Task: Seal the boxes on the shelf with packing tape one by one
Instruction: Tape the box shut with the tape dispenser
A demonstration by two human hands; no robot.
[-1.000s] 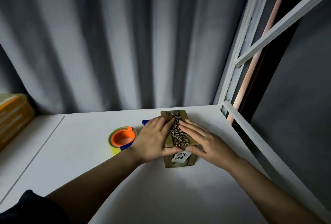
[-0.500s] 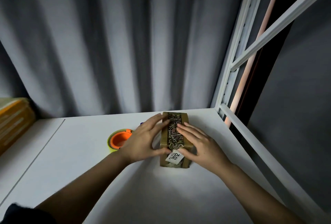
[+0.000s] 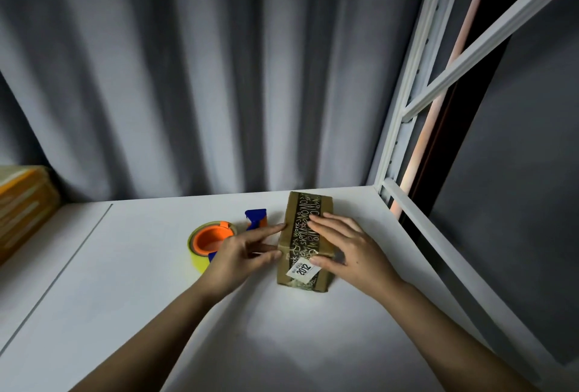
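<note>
1. Head view: box [image 3: 305,239] closed, taped, near shelf [image 3: 313,344] back right corner; contents hidden.
2. Right hand [image 3: 354,253] flat on box top, fingers straight.
3. Left hand [image 3: 242,253] fingertips touch box's left side, fingers extended.
4. Tape roll [image 3: 208,244] left of box, apart.

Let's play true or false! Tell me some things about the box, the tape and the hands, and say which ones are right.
1. The right hand lies flat on the cardboard box. True.
2. The left hand holds the tape roll. False: it touches the box's side; the roll sits on the shelf.
3. The box's sticker reads 2012. True.
4. The roll's core is green. False: orange.
</note>
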